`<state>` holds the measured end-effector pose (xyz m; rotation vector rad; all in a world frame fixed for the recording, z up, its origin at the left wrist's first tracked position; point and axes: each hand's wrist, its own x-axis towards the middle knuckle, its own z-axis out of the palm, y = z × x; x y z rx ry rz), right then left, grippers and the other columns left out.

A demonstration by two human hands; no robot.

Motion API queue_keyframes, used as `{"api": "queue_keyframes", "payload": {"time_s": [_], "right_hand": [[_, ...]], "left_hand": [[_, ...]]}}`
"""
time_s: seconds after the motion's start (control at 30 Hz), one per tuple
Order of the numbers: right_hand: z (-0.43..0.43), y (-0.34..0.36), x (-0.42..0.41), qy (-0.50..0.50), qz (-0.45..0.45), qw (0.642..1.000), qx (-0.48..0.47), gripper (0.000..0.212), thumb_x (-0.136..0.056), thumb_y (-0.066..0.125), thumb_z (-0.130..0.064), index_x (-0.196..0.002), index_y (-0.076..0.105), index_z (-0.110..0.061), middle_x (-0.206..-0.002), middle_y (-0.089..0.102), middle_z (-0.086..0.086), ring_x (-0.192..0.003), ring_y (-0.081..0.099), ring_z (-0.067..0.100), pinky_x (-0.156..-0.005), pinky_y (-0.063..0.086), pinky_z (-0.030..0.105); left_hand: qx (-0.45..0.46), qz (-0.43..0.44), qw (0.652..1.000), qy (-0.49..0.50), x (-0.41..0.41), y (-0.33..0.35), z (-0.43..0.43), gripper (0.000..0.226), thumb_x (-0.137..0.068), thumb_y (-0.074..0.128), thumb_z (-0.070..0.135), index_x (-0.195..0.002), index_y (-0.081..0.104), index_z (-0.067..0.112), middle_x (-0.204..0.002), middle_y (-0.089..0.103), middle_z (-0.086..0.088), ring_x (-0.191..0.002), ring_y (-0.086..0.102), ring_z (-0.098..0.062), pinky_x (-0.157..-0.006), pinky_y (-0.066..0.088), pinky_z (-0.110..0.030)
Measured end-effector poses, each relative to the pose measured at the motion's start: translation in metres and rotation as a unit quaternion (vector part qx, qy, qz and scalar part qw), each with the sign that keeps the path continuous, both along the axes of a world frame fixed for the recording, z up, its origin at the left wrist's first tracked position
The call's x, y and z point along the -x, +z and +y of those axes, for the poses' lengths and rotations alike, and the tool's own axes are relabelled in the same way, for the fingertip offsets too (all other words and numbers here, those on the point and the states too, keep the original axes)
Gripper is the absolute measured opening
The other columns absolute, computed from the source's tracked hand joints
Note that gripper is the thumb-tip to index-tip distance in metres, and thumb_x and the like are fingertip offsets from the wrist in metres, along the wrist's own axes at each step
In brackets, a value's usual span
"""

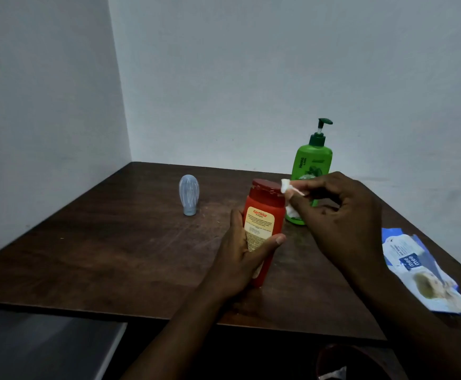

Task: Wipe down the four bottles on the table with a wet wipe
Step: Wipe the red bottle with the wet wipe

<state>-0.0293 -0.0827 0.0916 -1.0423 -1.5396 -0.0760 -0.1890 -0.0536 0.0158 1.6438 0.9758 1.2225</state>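
1. Far L on dark wood table [114, 242]: small clear bottle [189, 194], stood cap-down, well apart from both hands.
2. L hand [240, 259]: wrapped round lower half of red Karthika shampoo bottle [265, 212]. Thumb laid across front label, tip reaching bottle's R edge. Other fingers curled behind L side, one tip showing by label's upper L corner.
3. Same red bottle: mid-table, cap up, leaning a bit. Can't tell if base touches tabletop.
4. Wet wipe [288, 187]: small white wad, pressed vs. R side of red cap & shoulder, pinched btw R thumb & forefinger. Fingertips just beside cap, wipe btw them & plastic.
5. Green pump bottle [313, 160]: upright, behind & just R of red one, lower body partly hidden by wipe & R fingers.
6. R hand [344, 220]: above table, R of red bottle. Thumb + index closed on wipe, remaining fingers loosely curled w/ nothing in them.
7. Wipes pack [416, 270]: blue-white, flat at table's R edge, near R forearm, not touched by fingers.
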Motion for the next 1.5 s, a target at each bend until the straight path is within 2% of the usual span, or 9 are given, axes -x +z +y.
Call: {"api": "queue_keyframes", "payload": {"time_s": [0.13, 0.27, 0.43, 0.53, 0.67, 0.97, 1.23, 1.37, 1.5], "right_hand": [[-0.001, 0.003, -0.009, 0.014, 0.111, 0.993, 0.034, 0.011, -0.084, 0.081, -0.021, -0.094, 0.077, -0.022, -0.087, 0.075, -0.007, -0.082, 0.073, 0.011, -0.077, 0.061, 0.031], [-0.011, 0.003, 0.005, 0.016, 0.006, 1.0, -0.02, 0.013, -0.083, 0.082, -0.017, -0.094, 0.076, -0.014, -0.09, 0.071, -0.002, -0.085, 0.068, 0.004, -0.066, 0.052, 0.01], [-0.003, 0.0, 0.01, 0.0, -0.078, 0.996, -0.05, 0.014, -0.083, 0.083, -0.02, -0.094, 0.075, -0.015, -0.094, 0.067, -0.001, -0.088, 0.063, 0.005, -0.07, 0.052, 0.012], [-0.002, 0.002, 0.009, 0.003, -0.07, 0.996, -0.047, 0.014, -0.081, 0.084, -0.018, -0.091, 0.075, -0.014, -0.094, 0.068, -0.002, -0.087, 0.064, 0.005, -0.068, 0.051, 0.009], [0.0, 0.004, 0.006, 0.011, -0.004, 1.0, -0.009, 0.014, -0.081, 0.085, -0.021, -0.091, 0.076, -0.016, -0.089, 0.073, -0.008, -0.082, 0.07, 0.007, -0.066, 0.06, 0.026], [-0.002, -0.004, 0.012, 0.099, 0.22, 0.963, 0.118, 0.014, -0.08, 0.081, -0.025, -0.092, 0.077, -0.019, -0.089, 0.078, -0.004, -0.088, 0.074, 0.01, -0.081, 0.062, 0.034], [-0.001, -0.023, 0.029, 0.002, -0.056, 0.997, -0.061, 0.016, -0.079, 0.084, -0.005, -0.094, 0.08, -0.009, -0.097, 0.072, 0.003, -0.092, 0.07, 0.012, -0.083, 0.056, 0.024], [0.004, -0.012, 0.037, -0.016, -0.097, 0.992, -0.082, 0.013, -0.078, 0.079, -0.005, -0.091, 0.08, -0.008, -0.095, 0.075, 0.006, -0.091, 0.07, 0.018, -0.086, 0.052, 0.025], [0.011, 0.003, 0.048, -0.03, -0.14, 0.988, -0.065, 0.012, -0.078, 0.081, -0.007, -0.088, 0.08, -0.014, -0.084, 0.074, 0.001, -0.082, 0.069, 0.019, -0.077, 0.055, 0.035]], "left_hand": [[-0.008, 0.01, 1.0, 0.003, 0.0, -0.001, -0.002, 0.057, -0.077, 0.071, 0.056, -0.121, 0.041, 0.036, -0.111, 0.067, 0.021, -0.103, 0.065, 0.006, -0.079, 0.052, -0.016], [-0.006, 0.009, 1.0, -0.002, 0.0, -0.002, -0.001, 0.054, -0.08, 0.071, 0.052, -0.122, 0.041, 0.034, -0.112, 0.067, 0.018, -0.104, 0.065, 0.005, -0.082, 0.052, -0.019], [-0.003, 0.01, 1.0, -0.009, 0.0, 0.0, -0.003, 0.057, -0.079, 0.07, 0.051, -0.124, 0.04, 0.036, -0.115, 0.067, 0.016, -0.106, 0.064, 0.007, -0.079, 0.052, -0.013], [-0.005, 0.009, 1.0, -0.005, 0.0, -0.003, 0.001, 0.056, -0.083, 0.074, 0.049, -0.126, 0.041, 0.034, -0.119, 0.067, 0.013, -0.108, 0.065, 0.001, -0.088, 0.053, -0.023], [-0.001, 0.001, 1.0, -0.009, -0.001, -0.002, 0.002, 0.059, -0.08, 0.071, 0.052, -0.127, 0.041, 0.035, -0.118, 0.067, 0.014, -0.107, 0.064, 0.004, -0.086, 0.052, -0.021], [-0.001, -0.015, 1.0, -0.003, 0.0, -0.001, -0.001, 0.059, -0.076, 0.073, 0.053, -0.125, 0.042, 0.038, -0.114, 0.067, 0.018, -0.105, 0.065, 0.005, -0.083, 0.053, -0.02], [-0.059, 0.0, 0.998, 0.023, 0.001, -0.008, 0.003, 0.06, -0.083, 0.081, 0.025, -0.131, 0.048, 0.038, -0.117, 0.068, 0.017, -0.108, 0.068, -0.003, -0.085, 0.058, -0.024], [-0.084, 0.03, 0.996, 0.022, 0.0, -0.006, 0.001, 0.063, -0.085, 0.078, 0.016, -0.128, 0.042, 0.042, -0.114, 0.059, 0.041, -0.107, 0.062, 0.009, -0.082, 0.051, -0.011], [-0.112, 0.032, 0.993, 0.026, -0.001, -0.008, 0.001, 0.064, -0.084, 0.079, 0.015, -0.132, 0.04, 0.035, -0.115, 0.061, 0.026, -0.108, 0.061, 0.008, -0.082, 0.048, -0.009]]}}
